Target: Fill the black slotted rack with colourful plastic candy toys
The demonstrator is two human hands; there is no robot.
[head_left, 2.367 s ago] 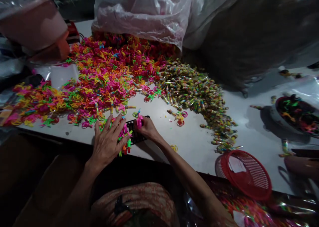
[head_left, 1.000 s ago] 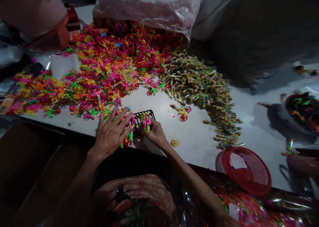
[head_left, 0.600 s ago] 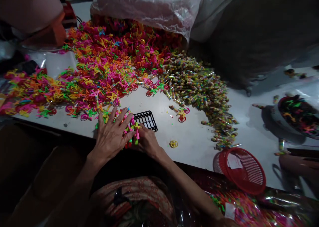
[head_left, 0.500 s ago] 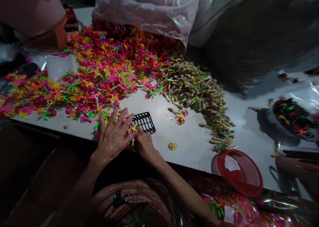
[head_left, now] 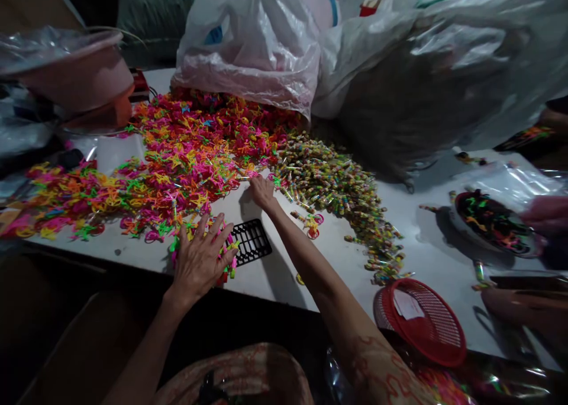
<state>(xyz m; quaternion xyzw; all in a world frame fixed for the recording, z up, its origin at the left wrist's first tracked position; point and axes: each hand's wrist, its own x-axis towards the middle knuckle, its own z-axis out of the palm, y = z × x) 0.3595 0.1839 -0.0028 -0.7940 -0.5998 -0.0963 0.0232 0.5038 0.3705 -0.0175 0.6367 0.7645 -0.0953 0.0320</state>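
My left hand (head_left: pixel 200 258) lies with fingers spread over small bright plastic pieces (head_left: pixel 231 269) at the table's front edge. Beside its fingertips is a black plastic grid (head_left: pixel 252 242), partly covered by those pieces. My right hand (head_left: pixel 262 192) is stretched forward to the near edge of the heap of coloured plastic toy parts (head_left: pixel 190 138). Its fingers are curled downward and mostly hidden, so whatever they grip cannot be made out. Just right of it begins a heap of small tubes in patterned wrappers (head_left: pixel 323 171).
Large plastic sacks (head_left: pixel 252 50) stand behind the heaps. A red mesh basket (head_left: pixel 419 322) sits at the front edge on the right. Further right, another person's hand (head_left: pixel 548 212) is by a bowl (head_left: pixel 457 215) of coloured pieces. A pink tub (head_left: pixel 84 76) stands back left.
My right hand has left the grid and moved forward to the heap's edge. My left hand stays on the pieces beside the grid. The view has tilted up.
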